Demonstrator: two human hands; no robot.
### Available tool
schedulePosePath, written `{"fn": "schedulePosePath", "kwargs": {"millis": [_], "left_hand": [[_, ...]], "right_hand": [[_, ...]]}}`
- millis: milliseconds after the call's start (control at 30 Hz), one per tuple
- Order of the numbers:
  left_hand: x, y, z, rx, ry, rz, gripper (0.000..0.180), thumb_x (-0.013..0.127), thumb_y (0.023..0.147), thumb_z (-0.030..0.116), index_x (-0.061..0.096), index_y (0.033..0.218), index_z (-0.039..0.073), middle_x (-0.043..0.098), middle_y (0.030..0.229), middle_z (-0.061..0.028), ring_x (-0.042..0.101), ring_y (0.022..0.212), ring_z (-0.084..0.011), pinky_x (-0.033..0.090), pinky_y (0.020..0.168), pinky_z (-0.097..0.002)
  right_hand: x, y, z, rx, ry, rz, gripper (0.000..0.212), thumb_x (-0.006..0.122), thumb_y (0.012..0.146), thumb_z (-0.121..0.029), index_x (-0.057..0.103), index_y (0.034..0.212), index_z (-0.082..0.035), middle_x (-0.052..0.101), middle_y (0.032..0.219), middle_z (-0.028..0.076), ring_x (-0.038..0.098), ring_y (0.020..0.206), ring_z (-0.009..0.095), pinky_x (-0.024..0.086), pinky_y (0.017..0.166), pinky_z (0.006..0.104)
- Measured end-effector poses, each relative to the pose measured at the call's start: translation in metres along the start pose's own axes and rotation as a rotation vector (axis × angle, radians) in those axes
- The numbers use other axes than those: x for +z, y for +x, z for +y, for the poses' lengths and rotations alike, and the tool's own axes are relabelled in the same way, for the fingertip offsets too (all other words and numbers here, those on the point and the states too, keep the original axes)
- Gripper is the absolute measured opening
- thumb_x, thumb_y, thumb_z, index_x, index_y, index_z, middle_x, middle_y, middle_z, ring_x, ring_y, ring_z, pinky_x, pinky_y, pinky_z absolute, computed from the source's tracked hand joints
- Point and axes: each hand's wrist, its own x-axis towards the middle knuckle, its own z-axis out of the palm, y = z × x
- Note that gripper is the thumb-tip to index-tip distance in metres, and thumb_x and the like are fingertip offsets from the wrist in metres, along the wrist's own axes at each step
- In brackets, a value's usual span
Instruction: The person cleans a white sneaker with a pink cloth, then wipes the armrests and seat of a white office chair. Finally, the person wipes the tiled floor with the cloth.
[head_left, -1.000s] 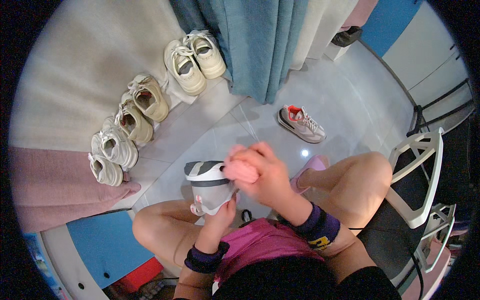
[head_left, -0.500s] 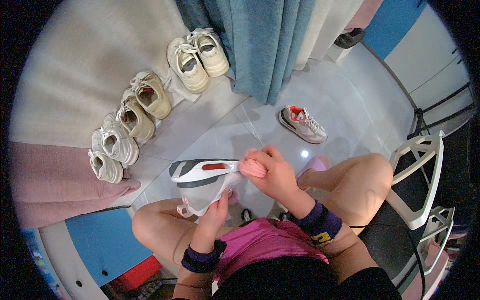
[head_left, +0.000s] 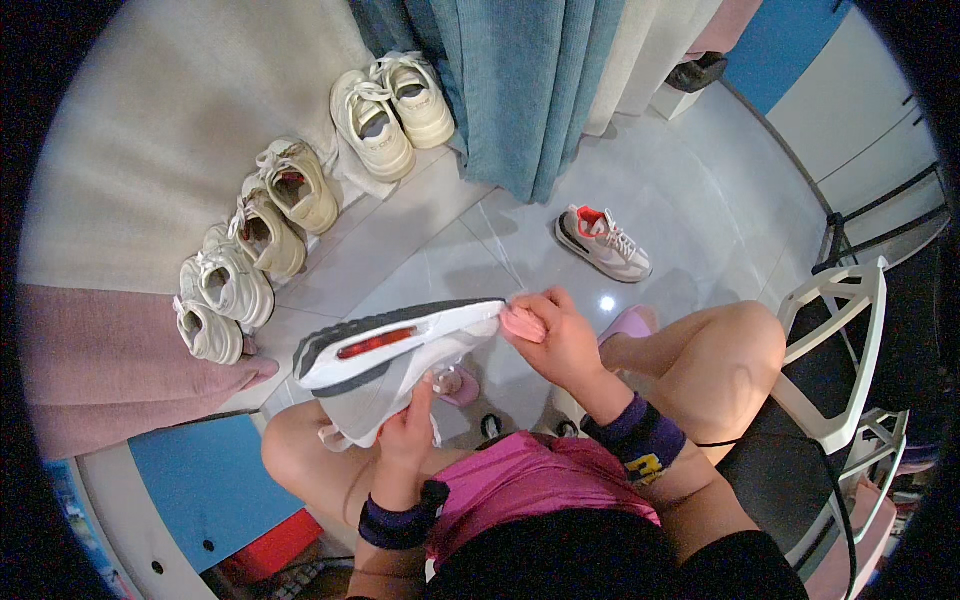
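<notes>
My left hand [head_left: 405, 432] grips a white and grey sneaker [head_left: 450, 328] by its upper, above my lap. The shoe lies on its side, its dark sole edge up and a red strip showing in the midsole. A wadded pink cloth [head_left: 522, 322] is pinched in my right hand [head_left: 566, 348], right by the sneaker's toe. Whether the cloth touches the toe is hard to tell. A similar sneaker [head_left: 606, 248] with orange lining stands on the floor ahead, to the right.
Several white shoes [head_left: 290, 190] line the floor at the left, beside a pale curtain [head_left: 190, 130]. A blue curtain [head_left: 530, 100] hangs at the back. At right stands a white-framed chair [head_left: 840, 380]; a blue-fronted cabinet [head_left: 190, 490] is at lower left. Pale tiles [head_left: 720, 200] cover the floor.
The sneaker has swung left and tilted, its heel end now lower left and more of its sole edge showing. My right hand with the cloth has shifted slightly right, off the toe's top.
</notes>
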Motion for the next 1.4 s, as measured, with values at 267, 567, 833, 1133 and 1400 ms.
{"fn": "schedulePosePath", "kwargs": {"millis": [267, 567, 833, 1133, 1400], "left_hand": [[0.005, 0.004, 0.017, -0.132, -0.134, -0.019, 0.03, 0.066, 0.097, 0.011, 0.066, 0.122, -0.004, 0.069, 0.119, -0.0118, 0.065, 0.106, -0.0202, 0.051, 0.093, -0.0326], [-0.008, -0.002, 0.002, -0.162, -0.227, 0.146, 0.031, 0.069, 0.095, 0.011, 0.066, 0.122, -0.004, 0.068, 0.121, -0.0118, 0.065, 0.109, -0.0197, 0.049, 0.097, -0.0316], [-0.002, 0.006, 0.001, -0.103, -0.426, 0.18, 0.034, 0.07, 0.09, 0.004, 0.062, 0.121, -0.006, 0.068, 0.117, -0.0129, 0.066, 0.103, -0.0221, 0.052, 0.092, -0.0347], [-0.017, 0.03, 0.008, -0.305, -0.865, 0.216, 0.039, 0.061, 0.096, 0.016, 0.056, 0.128, -0.007, 0.065, 0.122, -0.0165, 0.067, 0.109, -0.0272, 0.054, 0.095, -0.0415], [0.01, 0.022, 0.001, -0.395, -1.128, -0.204, 0.051, 0.054, 0.102, 0.034, 0.051, 0.138, -0.002, 0.061, 0.135, -0.0184, 0.059, 0.124, -0.0323, 0.046, 0.107, -0.0488]], "right_hand": [[-0.01, 0.018, -0.073, -0.356, 0.236, 0.097, 0.033, 0.082, 0.077, -0.025, 0.069, 0.107, -0.02, 0.061, 0.105, 0.009, 0.068, 0.093, 0.034, 0.057, 0.076, 0.0416], [-0.007, 0.018, -0.009, -0.014, 0.081, 0.048, 0.039, 0.084, 0.073, -0.017, 0.067, 0.108, -0.011, 0.061, 0.105, 0.011, 0.065, 0.094, 0.031, 0.054, 0.08, 0.038], [-0.013, 0.023, -0.047, -0.234, 0.151, 0.078, 0.043, 0.081, 0.075, -0.023, 0.066, 0.114, -0.018, 0.062, 0.11, 0.013, 0.066, 0.094, 0.038, 0.056, 0.077, 0.045], [0.007, 0.02, 0.019, 0.158, 0.569, 0.099, 0.037, 0.066, 0.083, -0.008, 0.061, 0.12, -0.007, 0.065, 0.106, 0.009, 0.066, 0.095, 0.022, 0.054, 0.082, 0.0334], [-0.005, 0.04, -0.036, 0.146, 1.023, 0.089, 0.038, 0.061, 0.085, -0.002, 0.057, 0.123, -0.003, 0.066, 0.106, 0.004, 0.063, 0.093, 0.011, 0.052, 0.081, 0.0266]]}}
